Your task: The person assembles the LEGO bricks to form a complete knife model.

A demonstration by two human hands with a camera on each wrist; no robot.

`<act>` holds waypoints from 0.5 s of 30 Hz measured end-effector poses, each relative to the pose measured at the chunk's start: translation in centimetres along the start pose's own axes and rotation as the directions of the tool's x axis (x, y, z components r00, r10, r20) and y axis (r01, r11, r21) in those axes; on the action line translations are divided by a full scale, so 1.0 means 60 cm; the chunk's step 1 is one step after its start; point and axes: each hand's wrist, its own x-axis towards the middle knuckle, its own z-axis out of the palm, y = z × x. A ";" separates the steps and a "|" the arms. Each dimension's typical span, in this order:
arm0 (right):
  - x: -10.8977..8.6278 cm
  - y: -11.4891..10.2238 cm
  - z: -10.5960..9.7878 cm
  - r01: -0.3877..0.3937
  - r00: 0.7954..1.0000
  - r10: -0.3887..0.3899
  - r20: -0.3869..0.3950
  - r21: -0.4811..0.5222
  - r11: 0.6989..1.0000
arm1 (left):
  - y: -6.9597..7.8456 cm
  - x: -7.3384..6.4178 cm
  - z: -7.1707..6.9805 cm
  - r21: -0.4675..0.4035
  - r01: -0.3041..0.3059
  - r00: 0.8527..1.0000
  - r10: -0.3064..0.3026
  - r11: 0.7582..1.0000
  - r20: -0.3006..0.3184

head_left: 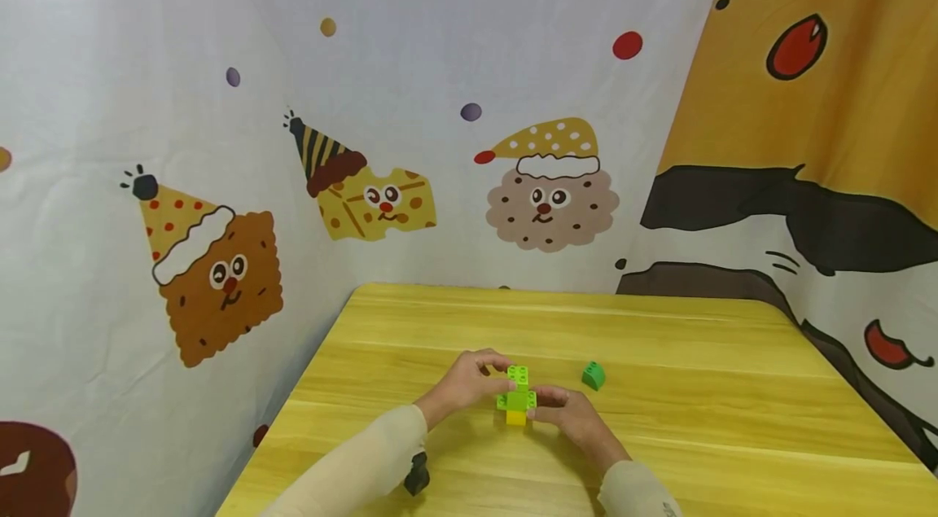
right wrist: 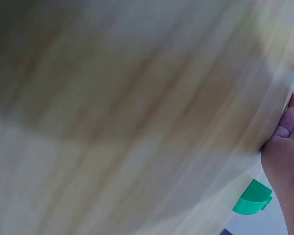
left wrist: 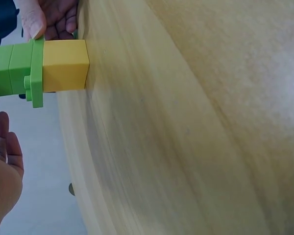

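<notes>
A small tower of toy building blocks [head_left: 517,400] stands upright on the table, between both hands. Its base is a yellow block [left wrist: 64,65]; above that come a wider light-green plate [left wrist: 36,73] and narrower green blocks [left wrist: 11,70], with studs showing on top. My left hand [head_left: 469,378] holds the upper green part from the left, thumb in front and index finger reaching behind. From the right, my right hand [head_left: 575,415] pinches the end of the wide plate, its thumb [left wrist: 34,25] pressed on that end.
A loose dark-green block with a curved side [head_left: 593,375] lies behind and right of the tower. The wood-grain table [head_left: 703,387] reaches back to a cloth backdrop [head_left: 454,28] printed with cartoon biscuits and cheese. A black device [head_left: 418,474] sits under the left sleeve.
</notes>
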 end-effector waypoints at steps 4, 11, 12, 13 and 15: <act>0.001 0.002 0.000 0.003 1.000 -0.003 -0.004 0.000 1.000 | 0.001 0.001 -0.002 0.008 -0.008 1.000 0.008 1.000 0.011; 0.004 0.008 0.001 0.018 1.000 -0.018 0.001 0.003 1.000 | -0.001 0.004 -0.001 0.060 -0.023 1.000 0.023 0.998 0.009; 0.003 0.008 0.000 0.019 1.000 -0.019 0.001 0.006 1.000 | -0.001 0.005 -0.001 0.073 -0.027 1.000 0.027 0.997 0.008; 0.003 0.008 0.001 0.021 1.000 -0.021 0.002 0.006 1.000 | -0.001 0.005 -0.001 0.082 -0.030 1.000 0.029 0.996 0.007; 0.003 0.008 0.001 0.022 1.000 -0.022 0.003 0.005 1.000 | -0.001 0.005 0.000 0.094 -0.032 0.999 0.032 0.995 0.005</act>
